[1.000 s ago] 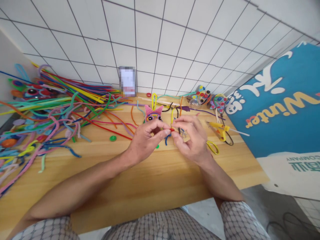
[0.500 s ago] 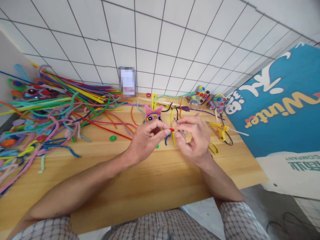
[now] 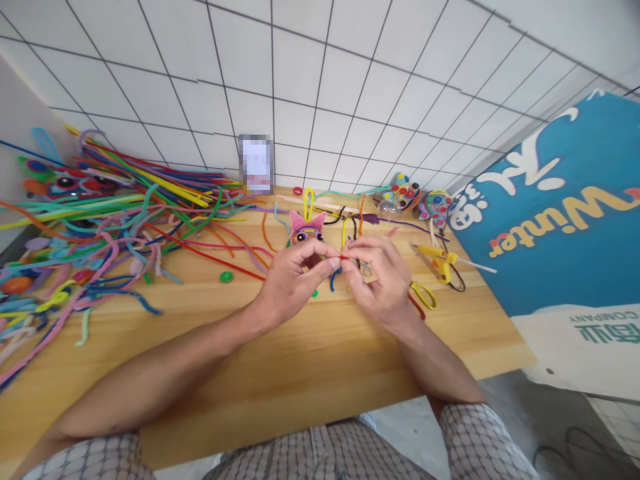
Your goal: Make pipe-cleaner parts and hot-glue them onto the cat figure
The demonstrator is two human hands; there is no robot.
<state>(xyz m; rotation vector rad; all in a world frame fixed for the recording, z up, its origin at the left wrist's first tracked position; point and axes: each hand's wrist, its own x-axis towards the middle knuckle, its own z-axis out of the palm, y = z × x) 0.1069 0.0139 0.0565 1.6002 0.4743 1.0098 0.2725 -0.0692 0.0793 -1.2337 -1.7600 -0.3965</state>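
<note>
Between the fingertips of both hands is a small red piece (image 3: 342, 258), mostly hidden; it looks like a bit of pipe cleaner, but its kind is not plain. My left hand (image 3: 295, 277) pinches it from the left with thumb and forefinger. From the right, the fingertips of my right hand (image 3: 379, 277) close on it too. Just behind my left hand, a pink-eared pipe-cleaner figure (image 3: 307, 227) with dark eyes and a yellow loop stands on the wooden table (image 3: 280, 373). A yellow pipe cleaner (image 3: 344, 232) lies behind the fingers, partly covered.
Many coloured pipe cleaners (image 3: 165, 187) are heaped at the left. A phone (image 3: 256, 164) leans on the tiled wall. Decorated ornaments (image 3: 403, 193) stand at the back right, near a yellow glue gun (image 3: 440, 261). A green button (image 3: 226, 277) lies left of my hands; a blue board (image 3: 575, 213) stands right.
My right hand has moved slightly left, closer to my left hand, and its fingertips now close on the red piece. My left hand stays almost still.
</note>
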